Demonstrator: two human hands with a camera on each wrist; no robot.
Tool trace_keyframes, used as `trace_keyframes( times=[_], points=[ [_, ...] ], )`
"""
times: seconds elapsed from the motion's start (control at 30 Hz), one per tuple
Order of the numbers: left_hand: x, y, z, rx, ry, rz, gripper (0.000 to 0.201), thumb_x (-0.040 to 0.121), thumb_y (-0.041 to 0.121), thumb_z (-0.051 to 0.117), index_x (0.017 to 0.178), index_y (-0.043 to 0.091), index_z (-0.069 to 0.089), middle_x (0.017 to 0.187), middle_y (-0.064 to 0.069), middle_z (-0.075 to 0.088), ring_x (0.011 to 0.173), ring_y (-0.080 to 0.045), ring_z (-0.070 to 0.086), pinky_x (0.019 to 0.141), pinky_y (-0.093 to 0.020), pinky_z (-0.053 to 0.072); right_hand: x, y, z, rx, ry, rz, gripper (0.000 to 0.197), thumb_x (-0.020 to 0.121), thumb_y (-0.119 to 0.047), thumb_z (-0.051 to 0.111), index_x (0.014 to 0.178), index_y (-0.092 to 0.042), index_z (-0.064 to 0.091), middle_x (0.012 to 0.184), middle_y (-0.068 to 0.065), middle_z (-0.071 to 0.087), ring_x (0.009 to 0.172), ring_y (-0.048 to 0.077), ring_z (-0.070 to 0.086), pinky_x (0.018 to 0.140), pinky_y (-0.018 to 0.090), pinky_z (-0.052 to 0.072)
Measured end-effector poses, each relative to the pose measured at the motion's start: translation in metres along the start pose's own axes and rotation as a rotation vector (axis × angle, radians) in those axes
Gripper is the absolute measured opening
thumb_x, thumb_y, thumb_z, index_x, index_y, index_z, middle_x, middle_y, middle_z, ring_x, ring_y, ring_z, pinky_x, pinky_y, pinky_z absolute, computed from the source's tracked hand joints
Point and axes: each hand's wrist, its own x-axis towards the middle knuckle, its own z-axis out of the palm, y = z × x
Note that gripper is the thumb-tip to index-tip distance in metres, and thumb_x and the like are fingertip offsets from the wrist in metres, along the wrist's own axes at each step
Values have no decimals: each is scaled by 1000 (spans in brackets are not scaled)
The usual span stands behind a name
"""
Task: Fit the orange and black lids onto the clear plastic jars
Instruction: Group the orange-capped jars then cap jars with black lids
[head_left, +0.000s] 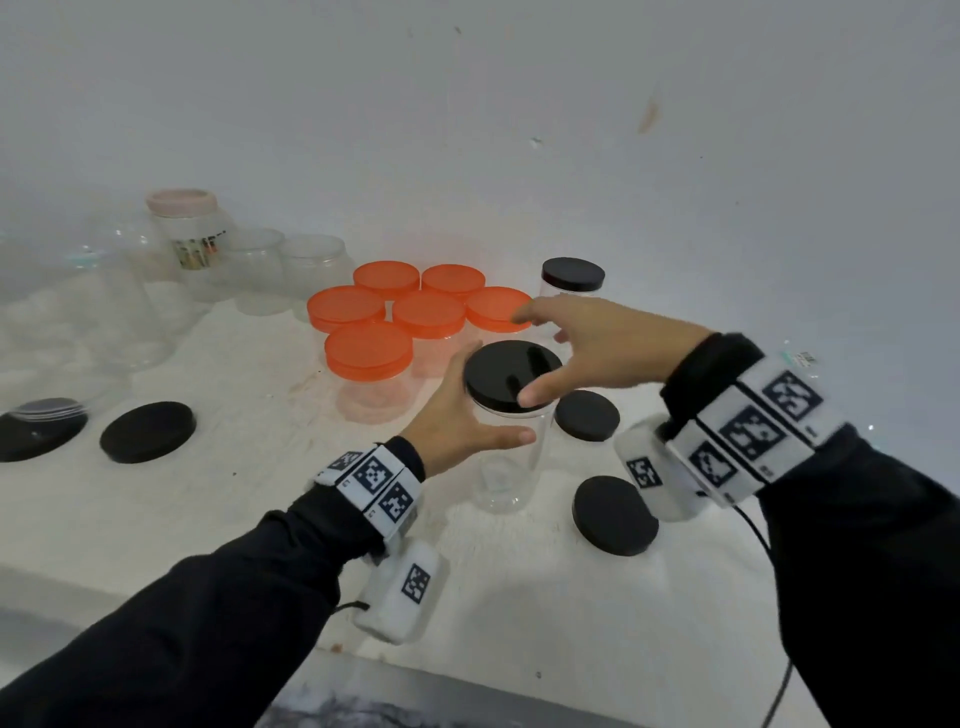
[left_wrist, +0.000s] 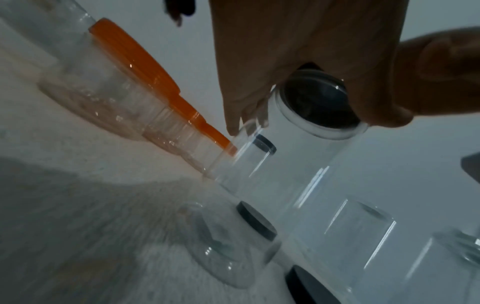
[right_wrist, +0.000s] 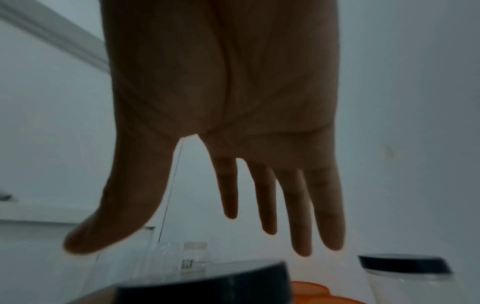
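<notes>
L hand (head_left: 457, 415) grips clear round jar (head_left: 506, 462); R hand (head_left: 597, 348) spread above its matte black lid (head_left: 511, 375).

Soft, even light is filling the head view, casting only faint shadows on the white textured table (head_left: 218, 519), and lines are bending near its edges. Both wrist views are looking dim and smeared; the bare right hand (right_wrist: 226, 115) is showing as a dark backlit shape.

No lettering is showing clearly enough to read. A label on the pink-lidded jar (head_left: 193, 244) at the back is carrying blurred print, and the wristbands (head_left: 371, 480) are bearing only black-and-white square marker patterns with tiny illegible characters.
</notes>
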Motion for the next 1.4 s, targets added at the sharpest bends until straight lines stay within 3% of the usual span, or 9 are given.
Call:
trace_keyframes(
  times=[0.23,0.33,0.43,0.57,0.77,0.83,0.97,1.1,1.4],
  points=[
    [-1,-1,7,4,85,20,76,63,21,84,128,19,43,119,10,57,106,5,51,81,-9,39,36,-24,3,-396,-235,-33,81,78,-42,71,145,-27,28,142,-5,41,127,19,40,101,34,39],
    [-2,2,7,-15,77,32,67,65,14,82,119,27,43,108,21,54,96,16,50,74,2,38,38,-25,-3,-414,-287,-38,82,77,-38,73,145,-34,27,138,-5,38,124,18,39,98,35,39],
    [-2,3,7,-29,74,37,63,65,10,81,112,29,43,101,24,52,86,25,49,70,5,37,38,-25,-5,-422,-299,-60,75,76,-34,74,140,-35,34,118,-7,41,109,16,43,93,35,45],
    [-3,3,6,-40,69,27,63,65,11,82,112,29,44,103,23,54,89,21,49,71,4,37,40,-25,-4,-401,-290,-70,71,73,-34,76,134,-37,40,112,-9,42,108,18,47,91,37,48],
    [-4,2,6,-65,61,14,67,65,12,82,118,25,45,107,19,55,94,16,50,71,3,39,44,-21,-2,-379,-212,-70,63,71,-45,75,126,-32,48,110,-5,52,72,5,48,54,20,41],
    [-4,2,6,-68,61,23,66,65,11,82,117,26,45,107,20,55,93,18,50,72,3,39,44,-20,-2,-374,-217,-73,62,71,-45,75,125,-32,48,109,-5,52,76,6,50,56,21,44],
    [-3,1,3,-83,41,20,66,66,9,81,116,28,43,106,23,53,94,20,49,76,4,38,44,-22,-5,-385,-286,-113,66,69,-29,78,125,-37,44,115,-5,45,104,20,49,84,37,51],
    [-3,0,2,-90,29,9,67,65,10,81,116,31,42,109,23,53,102,14,48,82,1,39,43,-21,-11,-347,-337,-143,69,70,-14,75,125,-37,41,119,-3,40,103,21,49,84,39,52],
    [0,-4,-1,-74,-3,-1,68,63,14,82,119,25,46,114,15,57,110,5,51,89,-6,41,44,-13,-5,-325,-355,-167,69,70,-12,74,125,-37,42,114,-5,41,102,21,49,83,39,52]
  ],
)
